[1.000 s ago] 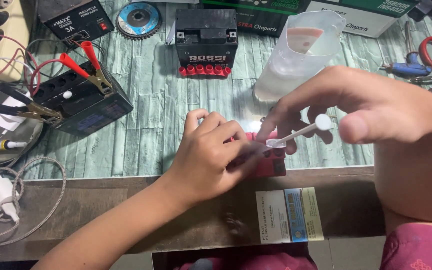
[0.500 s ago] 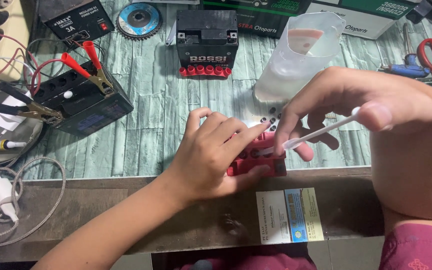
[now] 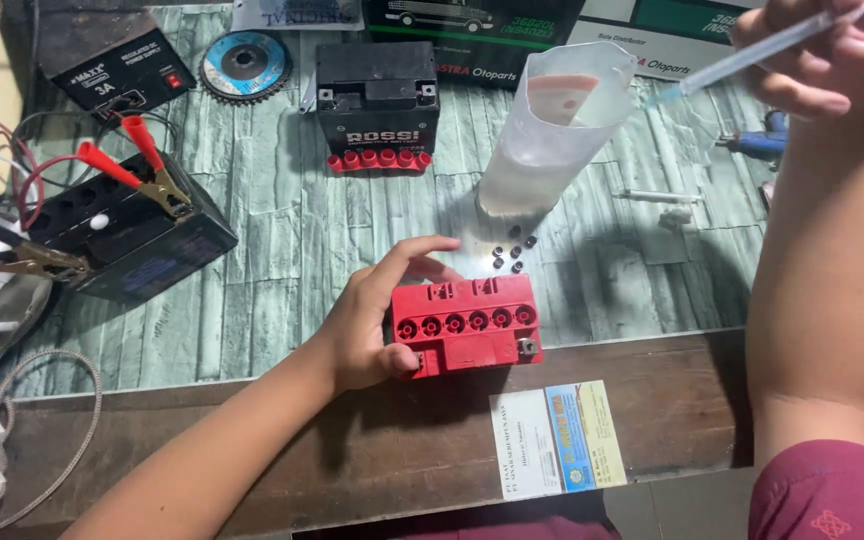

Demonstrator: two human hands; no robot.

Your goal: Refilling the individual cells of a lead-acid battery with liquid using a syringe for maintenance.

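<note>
The left hand [image 3: 377, 325] grips the left side of a red battery [image 3: 467, 323], thumb at its near corner and fingers curled over the far edge; the battery sits on the counter [image 3: 282, 230] at its near edge, a row of round open cells along its top. The right hand [image 3: 822, 55] is raised well above and to the right of the battery, fingers pinched closed on a syringe [image 3: 742, 60] that slants down to the left, its tip over the rim of a clear jug [image 3: 552, 135]. The jug stands just beyond the left hand's fingertips and holds clear liquid. Between jug and battery lie a few small black caps [image 3: 512, 253]. Further beyond the left hand stands a black battery [image 3: 377, 95] with a red cap strip in front. Left of the left hand lies another black battery [image 3: 137, 235] with red clips [image 3: 142, 165] on its terminals; a grinding disc [image 3: 244, 65] lies beyond that
</note>
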